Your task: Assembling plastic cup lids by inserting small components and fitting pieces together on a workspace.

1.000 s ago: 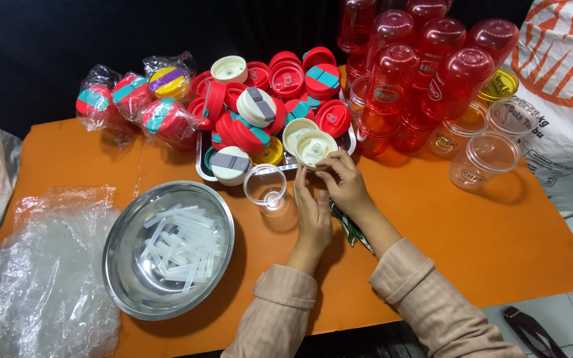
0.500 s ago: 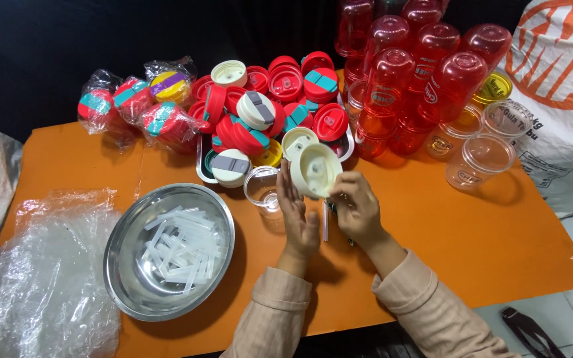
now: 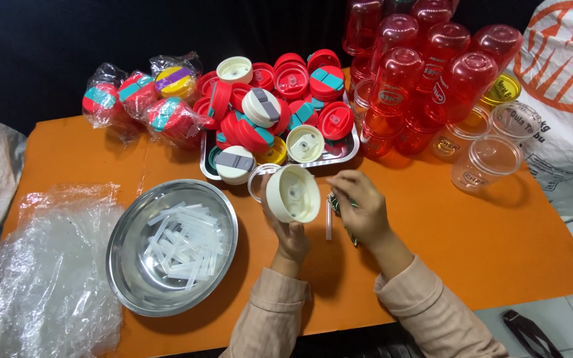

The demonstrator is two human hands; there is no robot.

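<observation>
Now, line by line, from your fingers outward, each place taken from the orange table (image 3: 485, 245):

Left hand (image 3: 291, 233): your fingers are clamped on the cream round plastic lid (image 3: 292, 193), held up over the middle of the table with its hollow underside tilted toward you.

Right hand (image 3: 359, 211): your fingertips are pinched together on a short clear plastic straw piece (image 3: 329, 220), which hangs just right of the lid, above the table's middle. A dark green item also sits under that palm; what it is cannot be told.

Step in hand, as I judge it: fitting the straw piece into the lid's underside. Keep the lid steady and angled to your eyes, grip the straw near its end, line it up with the small socket at the centre, and push it in straight so it does not kink.

Near left on the table: a round steel bowl (image 3: 127, 265) holding more clear straw pieces.

Far middle: a rectangular steel tray (image 3: 343, 153) heaped with red, teal and cream lids.

Far right: stacked red translucent cups (image 3: 432, 73) and a few clear ones.

Left edge: crumpled clear plastic wrap (image 3: 41, 278).
</observation>
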